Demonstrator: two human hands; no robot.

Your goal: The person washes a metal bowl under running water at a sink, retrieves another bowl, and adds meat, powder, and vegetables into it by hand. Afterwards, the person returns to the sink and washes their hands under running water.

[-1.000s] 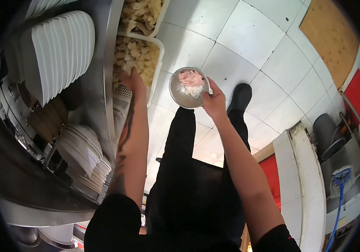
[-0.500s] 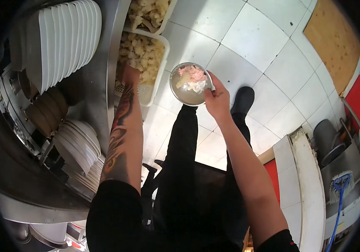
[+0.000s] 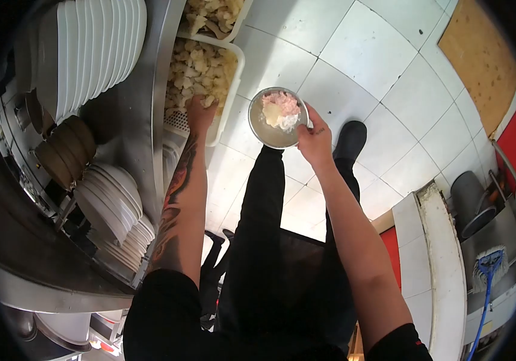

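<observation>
My right hand (image 3: pixel 315 139) grips the rim of a round metal bowl (image 3: pixel 262 131), fingers mostly under it. Inside the bowl lie pink raw meat (image 3: pixel 282 103), a pale yellowish lump and some white stuff, gathered toward the upper right side. My tattooed left arm reaches down to a white perforated basket (image 3: pixel 238 78) of pale yellow, cauliflower-like chunks (image 3: pixel 200 69). There my left hand (image 3: pixel 200 114) touches the near edge of the pile. Its fingertips are among the chunks, and whether they grip any is hard to make out.
A second basket of similar chunks (image 3: pixel 213 15) stands beyond. Along the left, a steel counter (image 3: pixel 143 90) carries stacked white plates (image 3: pixel 101 48), brown bowls (image 3: pixel 68 150) and white dishes (image 3: pixel 110 201). Another person's dark-clad legs (image 3: pixel 210 265) show behind. At right are a low ledge (image 3: pixel 444 259) and a blue-handled mop (image 3: pixel 488 271).
My left hand has shifted right and slightly toward me within the basket, uncovering chunks and the perforated bottom. The bowl in my right hand has moved a little to the right.
</observation>
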